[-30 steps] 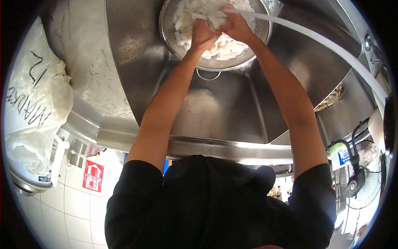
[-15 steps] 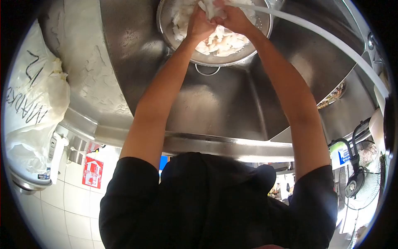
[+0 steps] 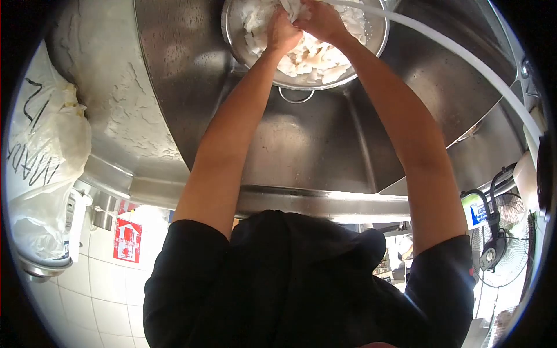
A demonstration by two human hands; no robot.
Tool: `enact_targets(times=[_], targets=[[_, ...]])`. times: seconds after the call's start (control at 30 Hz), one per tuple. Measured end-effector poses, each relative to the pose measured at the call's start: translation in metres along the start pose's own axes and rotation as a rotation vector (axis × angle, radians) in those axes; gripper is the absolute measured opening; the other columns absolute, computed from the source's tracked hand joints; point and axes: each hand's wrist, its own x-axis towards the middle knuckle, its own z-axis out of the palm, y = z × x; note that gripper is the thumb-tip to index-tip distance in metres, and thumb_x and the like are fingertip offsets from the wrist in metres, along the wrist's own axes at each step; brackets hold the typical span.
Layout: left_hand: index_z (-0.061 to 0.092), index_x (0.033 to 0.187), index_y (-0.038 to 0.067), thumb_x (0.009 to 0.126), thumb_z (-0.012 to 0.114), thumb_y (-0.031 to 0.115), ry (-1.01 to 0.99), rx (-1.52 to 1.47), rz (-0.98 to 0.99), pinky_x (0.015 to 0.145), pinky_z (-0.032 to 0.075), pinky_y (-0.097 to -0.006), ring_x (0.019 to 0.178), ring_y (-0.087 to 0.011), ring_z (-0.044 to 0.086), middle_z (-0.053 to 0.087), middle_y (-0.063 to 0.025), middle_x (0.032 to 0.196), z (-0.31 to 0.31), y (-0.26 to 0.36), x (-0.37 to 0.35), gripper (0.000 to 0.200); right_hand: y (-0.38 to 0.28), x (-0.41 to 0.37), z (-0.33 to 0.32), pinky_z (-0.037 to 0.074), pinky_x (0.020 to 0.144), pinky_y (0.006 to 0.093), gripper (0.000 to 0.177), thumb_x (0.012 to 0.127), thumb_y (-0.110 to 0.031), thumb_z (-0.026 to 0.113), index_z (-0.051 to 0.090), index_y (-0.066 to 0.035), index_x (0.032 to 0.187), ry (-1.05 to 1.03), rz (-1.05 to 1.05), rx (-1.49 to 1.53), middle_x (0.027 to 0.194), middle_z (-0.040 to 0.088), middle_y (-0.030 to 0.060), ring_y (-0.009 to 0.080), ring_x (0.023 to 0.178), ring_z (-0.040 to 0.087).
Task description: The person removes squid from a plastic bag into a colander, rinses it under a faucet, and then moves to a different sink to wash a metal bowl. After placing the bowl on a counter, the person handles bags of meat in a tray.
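Observation:
A metal colander (image 3: 376,36) with a wire loop handle sits in the steel sink (image 3: 301,153), at the top of the view. Soft white strips (image 3: 316,61), wet-looking and of a kind I cannot make out, fill much of it. My left hand (image 3: 284,33) and my right hand (image 3: 322,23) are close together over the colander. Both are closed around a clump of white strips (image 3: 293,8) between them. The tips of my fingers are partly hidden by the clump and cut by the frame's top edge.
A pale hose (image 3: 455,45) arcs over the sink's right side. To the left are a wet counter (image 3: 119,75) and a white plastic bag (image 3: 49,156) with black writing. A fan (image 3: 505,243) stands at lower right.
The view has shifted slightly, so the colander appears a little further right and higher. My hands stay closed on the clump, and my right hand is slightly further left over the colander.

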Motion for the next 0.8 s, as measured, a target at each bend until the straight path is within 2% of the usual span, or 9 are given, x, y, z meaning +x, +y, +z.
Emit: enact_targets(times=[0.07,0.13,0.27,0.4,0.53,0.67,0.73,0.77,0.8], targets=[[0.053,0.107,0.001,0.074,0.062,0.017,0.048,-0.081,0.014,0.085,0.042,-0.0399,0.099,-0.0325,0.055,0.06,-0.0188,0.095,-0.003,-0.002,-0.002,0.038,0.006,0.0,0.002,0.048,0.078,0.0404,0.044,0.071,-0.018,0.063,0.054,-0.002,0.11,0.001,0.047,0.045,0.093,0.062,0.018,0.0332,0.087,0.06],[0.059,0.095,0.0,0.067,0.062,0.011,0.099,-0.165,0.019,0.084,0.042,-0.0423,0.096,-0.0379,0.054,0.059,-0.0221,0.088,-0.007,-0.001,-0.008,0.03,0.043,0.006,0.017,0.048,0.08,0.0388,0.038,0.071,-0.01,0.061,0.055,-0.001,0.107,0.339,-0.38,-0.09,0.1,0.06,0.0181,0.0309,0.092,0.058],[0.063,0.08,-0.001,0.065,0.058,0.005,0.165,-0.145,-0.141,0.081,0.043,-0.044,0.091,-0.0402,0.056,0.06,-0.0245,0.08,-0.001,-0.005,-0.016,0.017,0.006,-0.013,-0.009,0.047,0.079,0.0362,0.034,0.072,-0.002,0.062,0.055,0.001,0.105,0.074,-0.074,0.346,0.105,0.056,0.0183,0.0268,0.096,0.055],[0.062,0.081,-0.001,0.065,0.053,0.002,0.225,0.216,-0.108,0.077,0.043,-0.0448,0.087,-0.0398,0.056,0.06,-0.0248,0.084,-0.012,0.0,-0.031,0.019,0.018,-0.022,-0.012,0.048,0.067,0.035,0.034,0.073,-0.001,0.061,0.053,0.002,0.106,0.419,-0.392,0.18,0.103,0.056,0.0179,0.0251,0.085,0.057],[0.061,0.09,-0.003,0.062,0.05,0.001,0.315,0.184,0.066,0.076,0.043,-0.0449,0.081,-0.0402,0.054,0.058,-0.0222,0.085,-0.035,-0.005,-0.04,0.03,0.067,-0.018,-0.006,0.046,0.07,0.0303,0.046,0.068,-0.003,0.066,0.055,-0.003,0.112,0.239,-0.008,0.294,0.099,0.061,0.0078,0.0161,0.083,0.059],[0.048,0.116,-0.004,0.063,0.063,0.018,0.018,0.342,0.131,0.09,0.038,-0.0438,0.111,-0.0363,0.041,0.046,-0.0219,0.113,-0.043,0.05,-0.037,0.06,0.063,-0.025,-0.001,0.048,0.071,0.0254,0.042,0.069,0.004,0.061,0.055,-0.003,0.109,0.529,-0.457,0.237,0.11,0.054,0.0069,0.0155,0.086,0.06],[0.046,0.116,-0.004,0.063,0.067,0.023,0.054,0.264,0.225,0.091,0.039,-0.0425,0.113,-0.0345,0.044,0.048,-0.0229,0.119,-0.007,0.027,-0.017,0.063,0.082,-0.033,-0.001,0.048,0.072,0.0338,0.043,0.078,-0.003,0.056,0.043,0.002,0.119,0.112,-0.116,0.173,0.113,0.051,0.0173,0.0259,0.097,0.055],[0.046,0.116,-0.004,0.063,0.067,0.023,0.051,0.254,0.231,0.091,0.039,-0.0425,0.113,-0.0345,0.044,0.048,-0.0229,0.119,-0.002,0.028,-0.009,0.063,0.041,-0.046,-0.023,0.048,0.078,0.0355,0.048,0.08,-0.005,0.056,0.037,0.0,0.125,0.577,-0.6,-0.38,0.115,0.05,0.0196,0.0261,0.103,0.053],[0.046,0.117,-0.003,0.062,0.069,0.023,-0.117,-0.112,0.057,0.09,0.04,-0.0405,0.112,-0.0324,0.047,0.049,-0.0233,0.119,0.002,0.031,-0.002,0.065,0.032,-0.054,-0.022,0.048,0.078,0.0355,0.048,0.08,-0.005,0.056,0.037,0.0,0.125,0.574,-0.592,-0.394,0.115,0.05,0.0196,0.0261,0.103,0.053]])
